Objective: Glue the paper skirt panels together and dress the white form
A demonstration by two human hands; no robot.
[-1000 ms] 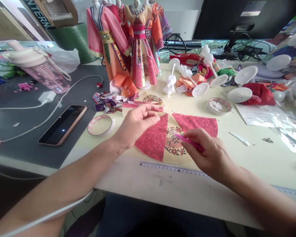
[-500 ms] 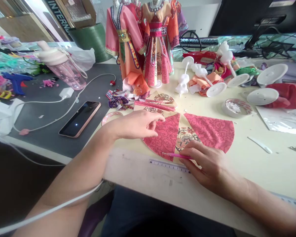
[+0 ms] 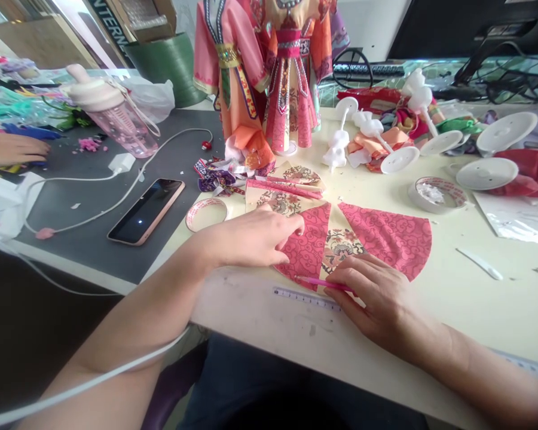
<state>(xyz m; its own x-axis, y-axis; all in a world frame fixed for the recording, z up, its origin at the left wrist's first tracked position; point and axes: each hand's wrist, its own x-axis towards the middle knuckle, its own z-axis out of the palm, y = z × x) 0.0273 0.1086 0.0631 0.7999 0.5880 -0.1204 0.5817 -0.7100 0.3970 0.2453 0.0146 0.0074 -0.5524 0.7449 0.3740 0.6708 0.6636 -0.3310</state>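
Note:
My right hand (image 3: 370, 292) is closed around a slim pink pen-like stick (image 3: 316, 282), its tip pointing left near the curved lower edge of the fabric. That fabric is a fan-shaped piece with pink-red patterned panels (image 3: 388, 236) and a cream floral panel (image 3: 339, 243) between them. My left hand (image 3: 260, 237) rests over the left part of the fabric, thumb and index finger apart and nothing seen in it. Just below the fabric lies a small clear ruler (image 3: 307, 298). Behind my left hand is a folded strip of pink and cream cloth (image 3: 282, 194).
Dressed dolls (image 3: 289, 89) stand at the back. White doll stands (image 3: 399, 160) and a tape roll (image 3: 437, 194) are to the right. A phone (image 3: 147, 212), a cable and a pink bottle (image 3: 121, 116) lie left, where another person's hand (image 3: 15, 149) reaches in.
My left hand has shifted slightly downward over the fabric. At the far left, another person's hand has come over the blue glue gun. My right hand stays nearly in place.

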